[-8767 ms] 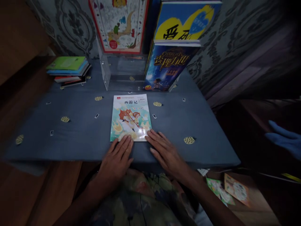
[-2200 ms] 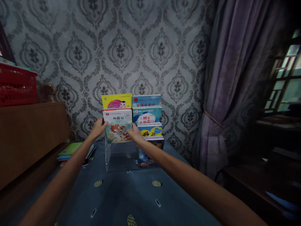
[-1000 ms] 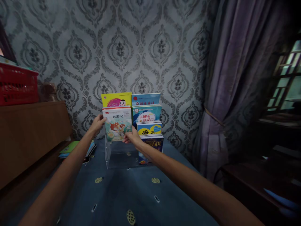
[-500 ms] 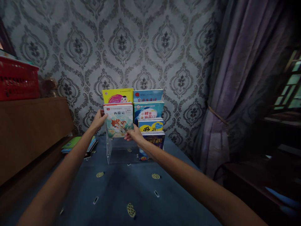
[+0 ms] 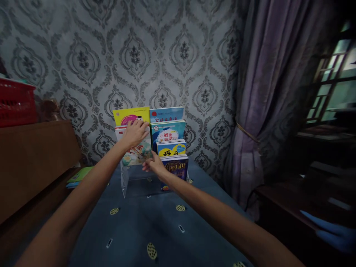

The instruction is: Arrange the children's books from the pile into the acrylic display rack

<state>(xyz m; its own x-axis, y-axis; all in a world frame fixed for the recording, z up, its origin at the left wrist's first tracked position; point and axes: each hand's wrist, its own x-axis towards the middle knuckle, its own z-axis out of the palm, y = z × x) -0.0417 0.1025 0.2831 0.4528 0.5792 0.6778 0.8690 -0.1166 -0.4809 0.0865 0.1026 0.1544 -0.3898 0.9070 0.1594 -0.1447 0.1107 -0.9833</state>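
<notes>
A white illustrated book [image 5: 130,158] stands in the left column of a clear stand [image 5: 125,181], in front of a yellow book [image 5: 119,116]. My left hand [image 5: 135,132] lies over the white book's top edge, fingers spread, palm toward the cover. At that book's lower right corner is my right hand [image 5: 153,164], its thumb up along the edge and its fingers curled under the bottom. The right column holds a light blue book [image 5: 169,113], a teal book [image 5: 178,129], a yellow-and-blue book [image 5: 179,148] and a dark purple book [image 5: 179,167].
A blue patterned cloth [image 5: 133,222] covers the table. Green and blue books [image 5: 79,176] lie at the left beside a brown cabinet [image 5: 36,163] with a red basket [image 5: 16,104] on top. A purple curtain [image 5: 247,111] hangs at the right.
My left hand has moved from the white book's left edge to its top, over the cover. My right hand remains at the lower right corner. The view has shifted slightly right.
</notes>
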